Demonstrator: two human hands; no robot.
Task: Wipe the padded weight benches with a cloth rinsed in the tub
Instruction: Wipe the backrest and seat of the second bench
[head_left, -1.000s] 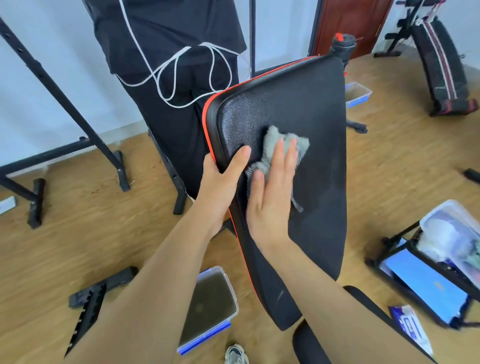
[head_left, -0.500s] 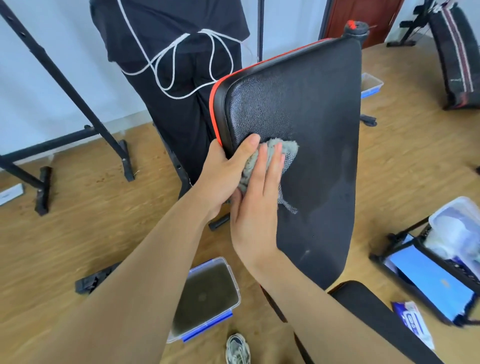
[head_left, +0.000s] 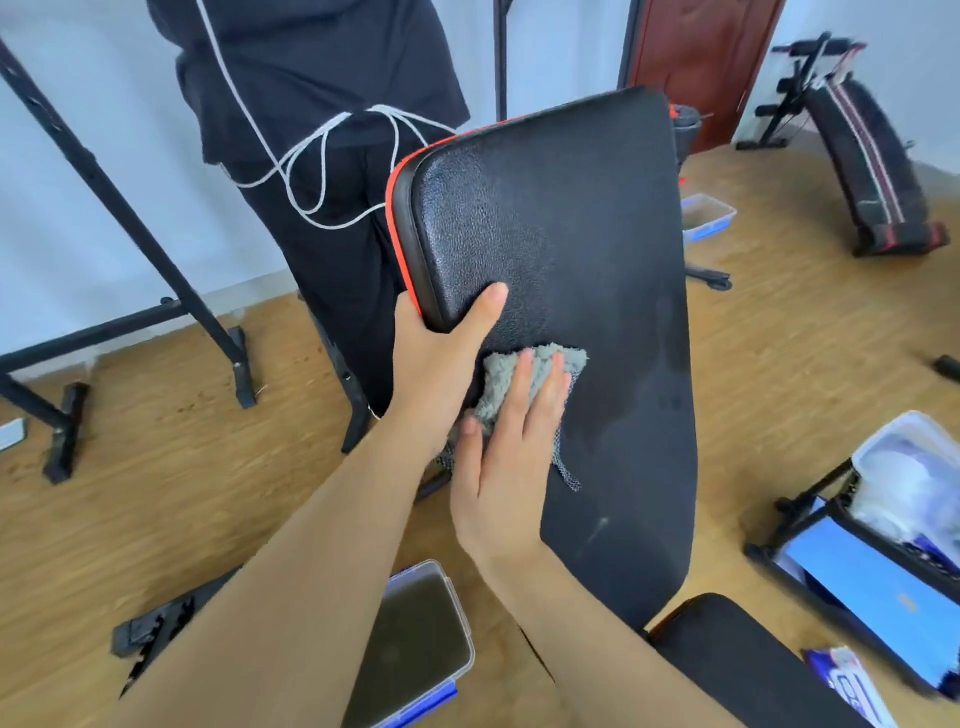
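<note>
The person's left hand (head_left: 441, 364) and right hand (head_left: 511, 457) are bare. The left forearm (head_left: 311, 571) and right forearm (head_left: 597, 623) are bare down to the picture's lower edge. The left thumbnail (head_left: 500, 294) is short.

The grey fluffy cloth (head_left: 498, 379) lies mostly under the flat right hand (head_left: 511, 452). Only its upper edge and a mesh corner show. The left hand (head_left: 434, 364) shows just a thumb on the black padded backrest with red piping (head_left: 571, 234); its fingers are hidden behind the pad. At lower centre, the left forearm covers part of the clear plastic tub with blue clips (head_left: 444, 597). The black seat pad (head_left: 737, 654) is cut off by the bottom edge. What fills the pale box (head_left: 893, 426) at far right is too blurred to tell.
</note>
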